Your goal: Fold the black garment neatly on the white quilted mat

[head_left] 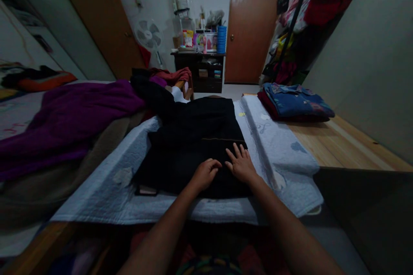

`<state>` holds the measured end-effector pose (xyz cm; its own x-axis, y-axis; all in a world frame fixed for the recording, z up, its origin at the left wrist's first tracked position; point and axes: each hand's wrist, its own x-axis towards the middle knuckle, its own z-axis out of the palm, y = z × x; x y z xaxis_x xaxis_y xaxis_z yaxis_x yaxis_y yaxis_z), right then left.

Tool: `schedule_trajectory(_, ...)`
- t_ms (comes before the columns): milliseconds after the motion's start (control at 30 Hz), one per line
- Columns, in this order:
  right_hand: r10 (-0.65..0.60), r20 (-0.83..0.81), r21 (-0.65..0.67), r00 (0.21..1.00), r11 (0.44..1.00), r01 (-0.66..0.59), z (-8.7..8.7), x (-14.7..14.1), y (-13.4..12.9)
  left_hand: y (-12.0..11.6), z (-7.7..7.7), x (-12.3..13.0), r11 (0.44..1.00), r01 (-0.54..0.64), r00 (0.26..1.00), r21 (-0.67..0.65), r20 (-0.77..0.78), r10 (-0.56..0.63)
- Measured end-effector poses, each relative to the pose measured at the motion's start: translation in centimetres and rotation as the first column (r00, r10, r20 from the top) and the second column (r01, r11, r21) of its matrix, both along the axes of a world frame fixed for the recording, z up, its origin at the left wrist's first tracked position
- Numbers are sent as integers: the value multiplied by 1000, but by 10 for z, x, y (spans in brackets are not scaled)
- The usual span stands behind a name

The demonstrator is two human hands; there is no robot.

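Right hand spreading open, left hand curling nearby, grip unclear | black garment lying beneath them on pale quilted cloth | risk: uneven pressing could be creasing layers; bunched far-left part could be dragging folds askew

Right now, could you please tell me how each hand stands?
Left hand: loosely curled over the black garment; whether it grips anything cannot be told.
Right hand: open, spread on the same garment, holding nothing.

Blk garment pt. hidden by hands, hung clothes blurry
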<state>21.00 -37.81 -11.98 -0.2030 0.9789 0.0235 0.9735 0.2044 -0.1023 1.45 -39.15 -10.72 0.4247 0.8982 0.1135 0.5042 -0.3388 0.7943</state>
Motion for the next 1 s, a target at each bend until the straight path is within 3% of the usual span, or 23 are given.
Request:
schedule_trajectory(467,44,-6,81,999,996,-44,2,-4,-32,-7,8,-6,990,136,990,-41,-19,-137)
schedule_trajectory(700,131,-107,23,986,991,-130,8,2,-47,-7,3,-10,986,163,986,-29,38,-162)
schedule_trajectory(833,172,-365,-98,915,970,-222,26,24,-34,-6,1,-12,985,167,985,-41,52,-164)
schedule_trajectory(900,73,-488,-140,870,977,-160,37,34,-21,-5,2,-12,985,168,985,-41,51,-166)
schedule_trajectory(1000,-20,-552,-37,834,999,0,48,37,3,-6,5,-12,986,164,986,-33,44,-162)
